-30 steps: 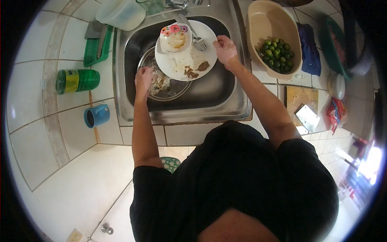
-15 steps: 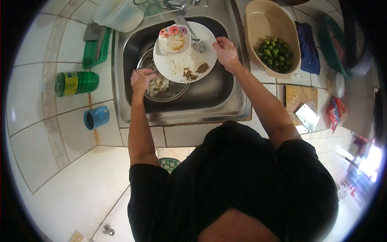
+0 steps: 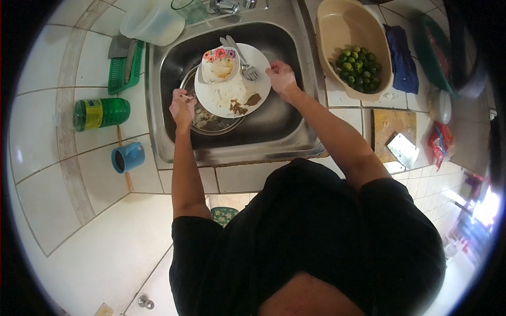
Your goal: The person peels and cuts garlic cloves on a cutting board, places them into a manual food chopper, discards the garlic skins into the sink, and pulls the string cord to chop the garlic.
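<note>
My right hand (image 3: 283,79) grips the right rim of a white plate (image 3: 216,99) over the sink. On the plate are a flowered dish (image 3: 219,69) with smears in it, a fork (image 3: 247,68) with another utensil beside it, and brown food scraps (image 3: 239,109). To the left, my left hand (image 3: 183,107) is closed, with its fingers bent together at the edge of a round metal basin (image 3: 226,127); what it holds, if anything, is too small to make out. Pale scraps (image 3: 203,117) lie in the basin, partly covered by the plate.
Around the steel sink (image 3: 247,155) are a plastic tub (image 3: 155,23), a green basket (image 3: 126,68), a green bottle (image 3: 101,113), a blue mug (image 3: 128,157), a beige basin (image 3: 345,18) of green fruits, a blue cloth (image 3: 401,59) and a cleaver (image 3: 403,151) on a board (image 3: 387,124).
The plate has moved down and slightly left with my right hand still on its rim. My left hand shifted around the basin's left edge, and its fingers have drawn together.
</note>
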A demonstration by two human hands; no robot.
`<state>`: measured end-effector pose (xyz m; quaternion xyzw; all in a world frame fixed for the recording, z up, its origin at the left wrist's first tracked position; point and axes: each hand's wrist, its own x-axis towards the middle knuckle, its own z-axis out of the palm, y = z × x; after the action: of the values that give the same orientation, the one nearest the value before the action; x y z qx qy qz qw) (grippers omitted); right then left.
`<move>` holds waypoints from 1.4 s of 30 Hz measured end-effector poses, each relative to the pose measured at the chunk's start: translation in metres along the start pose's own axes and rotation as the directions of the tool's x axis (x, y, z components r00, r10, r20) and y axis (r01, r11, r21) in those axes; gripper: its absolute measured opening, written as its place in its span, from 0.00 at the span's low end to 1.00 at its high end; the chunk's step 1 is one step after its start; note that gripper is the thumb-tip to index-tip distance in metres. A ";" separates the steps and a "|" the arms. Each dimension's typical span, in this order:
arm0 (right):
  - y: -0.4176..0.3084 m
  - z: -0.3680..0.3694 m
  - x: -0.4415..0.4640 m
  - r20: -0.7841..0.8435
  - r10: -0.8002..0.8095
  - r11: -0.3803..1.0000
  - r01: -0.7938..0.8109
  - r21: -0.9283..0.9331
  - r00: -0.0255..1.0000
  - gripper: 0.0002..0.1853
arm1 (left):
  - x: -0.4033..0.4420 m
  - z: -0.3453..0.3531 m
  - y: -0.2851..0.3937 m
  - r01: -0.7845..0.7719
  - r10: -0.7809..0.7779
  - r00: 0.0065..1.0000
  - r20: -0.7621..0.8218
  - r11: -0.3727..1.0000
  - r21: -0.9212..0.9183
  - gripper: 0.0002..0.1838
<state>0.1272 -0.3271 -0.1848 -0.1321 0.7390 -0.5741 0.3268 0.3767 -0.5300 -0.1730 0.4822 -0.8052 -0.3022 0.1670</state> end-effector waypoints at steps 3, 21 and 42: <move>0.010 0.009 0.001 -0.017 0.036 0.994 -0.037 -0.106 0.999 0.12 | 0.000 -0.005 0.005 0.090 -0.091 0.996 -0.012 0.992 -0.088 0.34; 0.006 -0.002 0.015 0.310 0.054 0.985 0.001 -0.173 0.949 0.27 | -0.007 -0.042 -0.003 0.292 -0.253 0.954 0.160 0.902 -0.319 0.20; -0.069 0.068 -0.062 0.645 -0.082 0.977 -0.065 0.201 0.759 0.32 | -0.040 -0.061 0.087 0.508 -0.037 0.837 0.546 0.426 -0.749 0.21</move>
<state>0.2045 -0.3644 -0.1088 -0.2909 0.5137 -0.5692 0.5723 0.3710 -0.4846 -0.0689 0.3718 -0.4577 -0.7946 0.1443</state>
